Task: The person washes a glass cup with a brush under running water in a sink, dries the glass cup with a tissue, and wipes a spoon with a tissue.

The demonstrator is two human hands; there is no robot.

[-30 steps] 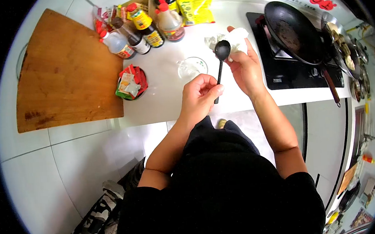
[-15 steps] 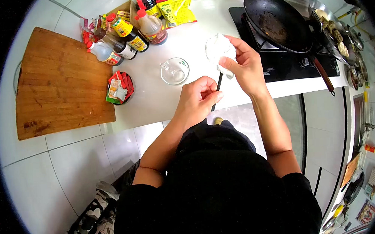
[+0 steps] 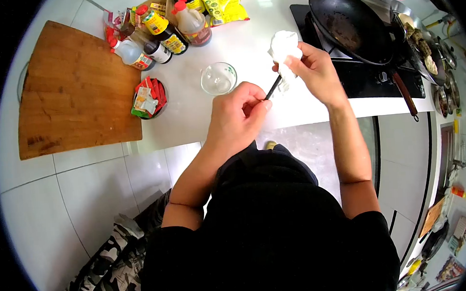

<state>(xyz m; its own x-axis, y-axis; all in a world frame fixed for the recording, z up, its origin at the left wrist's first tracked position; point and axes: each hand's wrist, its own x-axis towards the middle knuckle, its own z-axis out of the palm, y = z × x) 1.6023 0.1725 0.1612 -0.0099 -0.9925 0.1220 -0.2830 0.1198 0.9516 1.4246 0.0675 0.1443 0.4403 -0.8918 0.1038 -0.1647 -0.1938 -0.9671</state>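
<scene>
My left hand (image 3: 234,119) is closed on the near part of a thin black stick (image 3: 273,88), perhaps a utensil handle. A crumpled white tissue (image 3: 283,46) is pinched in my right hand (image 3: 317,75), around the stick's far end. The tissue hides that end, so its kind does not show. Both hands are above the white counter (image 3: 188,111), near its front edge. Just beyond my left hand stands a small clear glass measuring cup (image 3: 219,78).
A large wooden board (image 3: 80,93) is at the left, near a bowl of red packets (image 3: 150,99). Behind stand several sauce bottles (image 3: 164,32) and a yellow bag (image 3: 225,6). On the right, a black wok (image 3: 348,29) sits on the cooktop (image 3: 363,87), its handle pointing toward me.
The tissue and my right hand have shifted right, and the stick now slants more. My left hand is higher in view and turned slightly. Both hands keep their hold.
</scene>
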